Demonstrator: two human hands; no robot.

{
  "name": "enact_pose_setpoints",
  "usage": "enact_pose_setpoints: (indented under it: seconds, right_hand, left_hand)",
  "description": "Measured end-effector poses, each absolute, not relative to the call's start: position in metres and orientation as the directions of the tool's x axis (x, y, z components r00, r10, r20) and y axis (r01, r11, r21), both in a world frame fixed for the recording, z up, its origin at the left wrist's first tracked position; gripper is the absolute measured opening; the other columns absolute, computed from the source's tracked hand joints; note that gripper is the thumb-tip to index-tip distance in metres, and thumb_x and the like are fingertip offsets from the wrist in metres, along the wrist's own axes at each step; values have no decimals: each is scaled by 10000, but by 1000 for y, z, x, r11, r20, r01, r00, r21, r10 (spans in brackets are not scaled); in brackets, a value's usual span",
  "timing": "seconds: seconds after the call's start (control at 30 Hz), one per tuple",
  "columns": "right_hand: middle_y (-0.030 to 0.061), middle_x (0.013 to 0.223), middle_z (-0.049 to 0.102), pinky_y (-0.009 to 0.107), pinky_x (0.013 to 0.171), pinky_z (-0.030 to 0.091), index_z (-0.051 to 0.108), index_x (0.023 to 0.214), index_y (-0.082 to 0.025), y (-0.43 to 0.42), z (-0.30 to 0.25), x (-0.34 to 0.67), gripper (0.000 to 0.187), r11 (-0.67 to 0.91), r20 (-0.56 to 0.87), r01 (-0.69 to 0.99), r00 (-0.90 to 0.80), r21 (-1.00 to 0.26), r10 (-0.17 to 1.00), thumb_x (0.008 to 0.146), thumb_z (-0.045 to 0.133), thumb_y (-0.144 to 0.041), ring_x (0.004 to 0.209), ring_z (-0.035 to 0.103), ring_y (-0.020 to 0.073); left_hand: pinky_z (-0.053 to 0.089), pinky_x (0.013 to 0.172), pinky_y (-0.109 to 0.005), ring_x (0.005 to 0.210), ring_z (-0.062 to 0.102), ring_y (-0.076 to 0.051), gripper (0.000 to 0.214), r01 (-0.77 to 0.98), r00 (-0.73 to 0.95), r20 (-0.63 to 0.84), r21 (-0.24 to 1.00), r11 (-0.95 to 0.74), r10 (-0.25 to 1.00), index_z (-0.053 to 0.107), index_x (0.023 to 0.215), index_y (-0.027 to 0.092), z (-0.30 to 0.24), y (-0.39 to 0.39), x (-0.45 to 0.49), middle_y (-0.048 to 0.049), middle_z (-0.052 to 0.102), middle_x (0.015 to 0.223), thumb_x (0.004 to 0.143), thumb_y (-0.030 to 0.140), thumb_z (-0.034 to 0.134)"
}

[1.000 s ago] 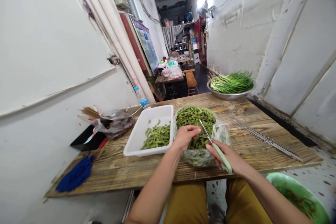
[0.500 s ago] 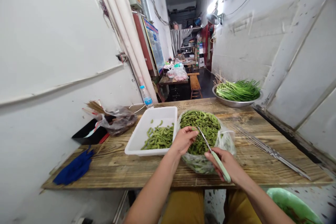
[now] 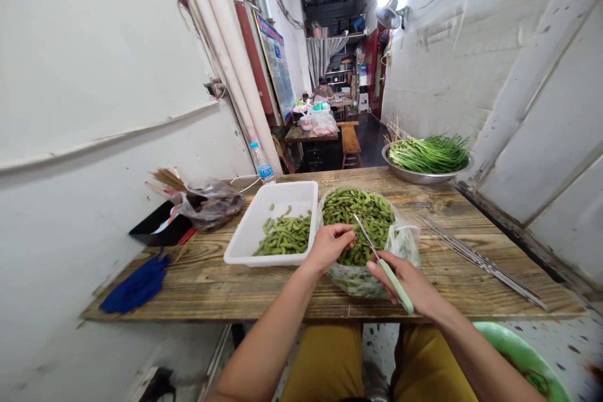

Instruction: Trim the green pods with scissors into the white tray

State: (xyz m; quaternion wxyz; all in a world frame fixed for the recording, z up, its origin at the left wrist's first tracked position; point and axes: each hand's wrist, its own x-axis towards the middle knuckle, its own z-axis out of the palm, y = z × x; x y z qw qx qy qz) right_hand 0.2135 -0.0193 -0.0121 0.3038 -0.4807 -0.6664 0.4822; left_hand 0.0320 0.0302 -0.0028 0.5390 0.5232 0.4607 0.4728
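forearms (image 3: 271, 326) stretched forward, left grip (image 3: 332, 244) pinching a pod (image 3: 356, 228), right grip (image 3: 406, 279) wrapped round scissors (image 3: 394, 282)

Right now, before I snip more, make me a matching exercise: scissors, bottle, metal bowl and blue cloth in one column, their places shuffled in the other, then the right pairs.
1. Scissors
2. Bottle
3. Metal bowl
4. Blue cloth

A. Table's far right corner
B. Behind the white tub
C. Table's near left corner
D. In the right hand

Pairs: 1-D, 2-B, 3-A, 4-C

2 forearms (image 3: 271, 320) angled forward, inward; left fingers (image 3: 347, 235) pinched, right fingers (image 3: 378, 273) curled.
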Motion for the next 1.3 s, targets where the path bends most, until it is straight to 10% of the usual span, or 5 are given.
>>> enact_pose_setpoints:
  seconds: [0.3, 0.5, 0.7, 0.93, 1.3]
  right_hand:
    - [-18, 584, 536, 230, 517, 427, 583, 748, -186, -11, -16, 213, 341, 175, 62, 409, -275, -896, 959, 714, 659, -517, 565, 513, 140]
    - [-94, 415, 367, 204, 273, 290, 522, 769, -206, -11, -22, 208, 380, -140, -210, 232, -313, -963, 926, 712, 640, -562, 283, 332, 84]
    - [-39, 594, 513, 233, 398, 441, 530, 936, -197, -10, -27, 219, 481, -342, -256, -181, -378, -922, 890, 748, 572, -638, 442, 476, 105]
    - [-25, 618, 515, 267, 474, 470, 512, 925, -211, -17, -26, 221, 433, -419, -258, -287, -463, -861, 848, 772, 569, -612, 499, 490, 121]
    - [-33, 609, 514, 246, 431, 467, 483, 940, -203, -24, -37, 210, 432, -403, -279, -256, -410, -879, 868, 805, 523, -611, 469, 478, 109]
  left_hand:
    - [398, 555, -226, 539, 497, -99, 257, 39, 134, 0, 999, -5, 991, 698, 861, 93, 2, 25, 33, -12, 624, 614, 692, 280, 645]
    - [431, 609, -254, 596, 541, -124, 290, 232, 32, 70, 970, -76, 997, 703, 936, 103, -14, 28, 8, -50, 666, 721, 751, 291, 581]
    - [375, 884, -394, 969, 546, -242, 298, 856, -294, 416, 515, 43, 861, 698, 1045, 193, -7, 43, -47, -103, 631, 1016, 780, 224, 565]
    - [255, 893, -421, 995, 482, -252, 219, 946, 126, 392, 230, -230, 911, 718, 844, 200, 6, 102, -7, -105, 604, 917, 859, 248, 505]
    - [231, 906, -480, 1041, 437, -323, 233, 981, 22, 275, 179, -74, 961, 662, 684, 101, 13, 126, 34, -185, 592, 951, 776, 38, 457]
